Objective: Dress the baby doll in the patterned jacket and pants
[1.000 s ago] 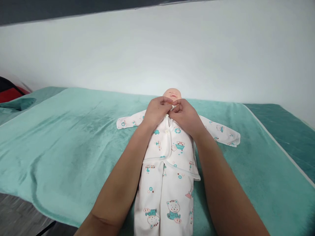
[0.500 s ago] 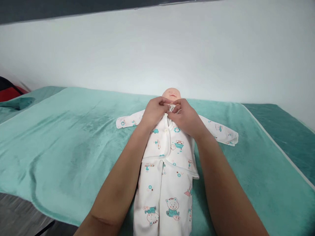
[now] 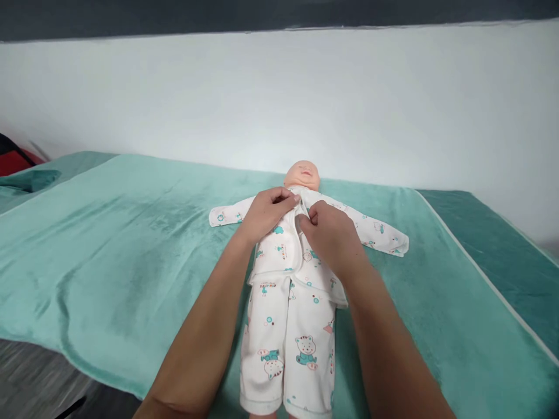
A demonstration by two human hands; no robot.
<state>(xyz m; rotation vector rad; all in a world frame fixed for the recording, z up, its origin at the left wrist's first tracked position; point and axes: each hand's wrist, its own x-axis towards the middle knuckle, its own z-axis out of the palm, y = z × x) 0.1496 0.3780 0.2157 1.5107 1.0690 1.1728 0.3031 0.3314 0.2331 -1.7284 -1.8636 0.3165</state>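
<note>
A baby doll [image 3: 302,173] lies on its back on a teal blanket [image 3: 122,244], head away from me. It wears a white printed shirt [image 3: 279,256] with sleeves spread out and matching trousers [image 3: 292,349]. My left hand [image 3: 267,212] pinches the left edge of the shirt front at the doll's chest. My right hand [image 3: 330,234] is closed on the right edge of the shirt front, just below the collar. Both hands meet at the shirt's opening.
The blanket covers a bed or table against a white wall [image 3: 279,99]. A darker green surface [image 3: 493,244] shows at the right. A red and black object [image 3: 13,157] sits at the far left edge.
Both hands have moved down from the doll's neck to its chest, the right hand lower. The view has tilted, showing more of the trousers.
</note>
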